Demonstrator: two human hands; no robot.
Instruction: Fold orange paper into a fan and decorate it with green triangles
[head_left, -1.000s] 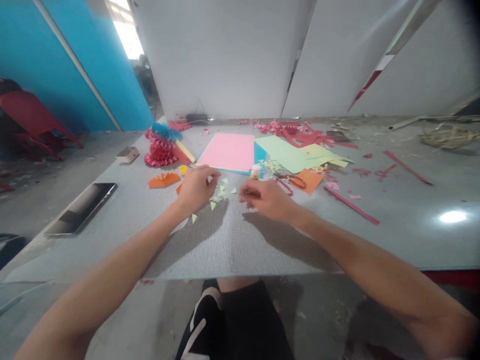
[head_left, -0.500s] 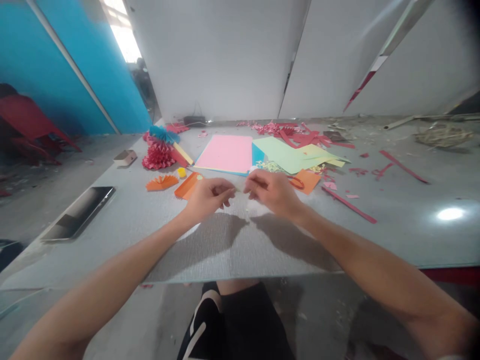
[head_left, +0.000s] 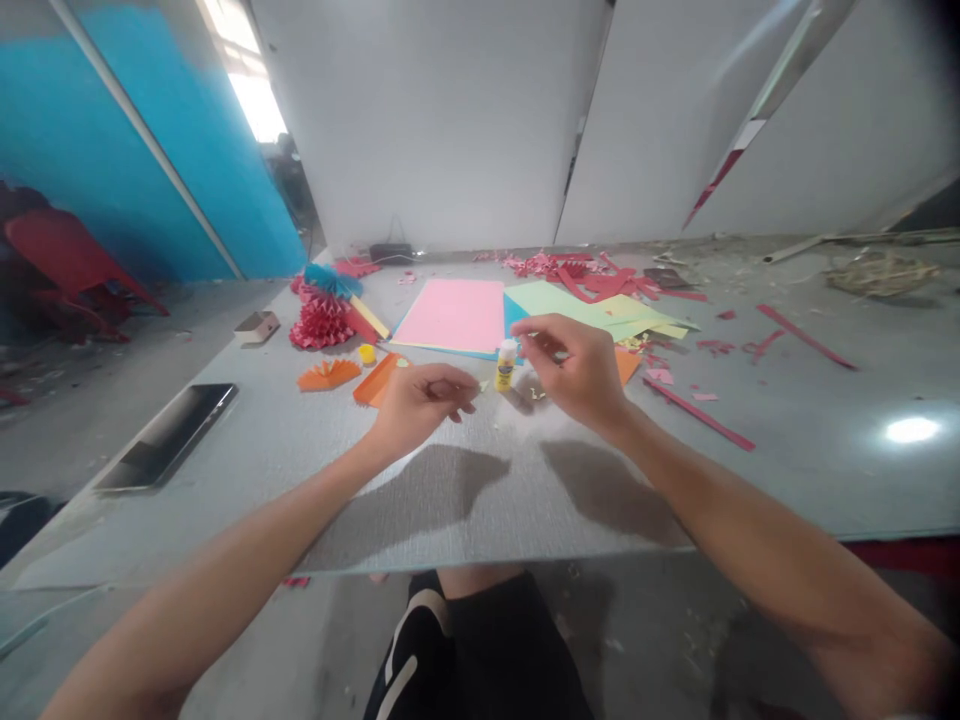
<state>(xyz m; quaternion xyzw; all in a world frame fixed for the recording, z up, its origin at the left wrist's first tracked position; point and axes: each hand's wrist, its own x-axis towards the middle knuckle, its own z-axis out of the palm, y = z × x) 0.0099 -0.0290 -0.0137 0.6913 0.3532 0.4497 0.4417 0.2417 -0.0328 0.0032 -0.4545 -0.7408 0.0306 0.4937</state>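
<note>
My left hand (head_left: 426,402) pinches a small pale yellow-green paper piece (head_left: 483,386) between thumb and fingertips, above the table. Just to its right a glue stick (head_left: 504,368) with a yellow label and a white top stands upright. My right hand (head_left: 576,362) is beside the glue stick, its curled fingers apart and its fingertips close to the white top; whether they touch cannot be seen. A yellow cap (head_left: 367,353) lies at the left, near a folded orange paper (head_left: 376,380) and an orange paper fan (head_left: 328,375).
Pink sheets (head_left: 454,312) and green sheets (head_left: 559,305) lie behind my hands. Red pleated paper (head_left: 321,322) stands back left. A phone (head_left: 169,437) and a small box (head_left: 256,327) lie at the left edge. Red paper strips (head_left: 701,415) are scattered at right.
My right hand has moved away from my left, up and to the right, with its fingers opening. The glue stick, mostly hidden before, now shows between the hands.
</note>
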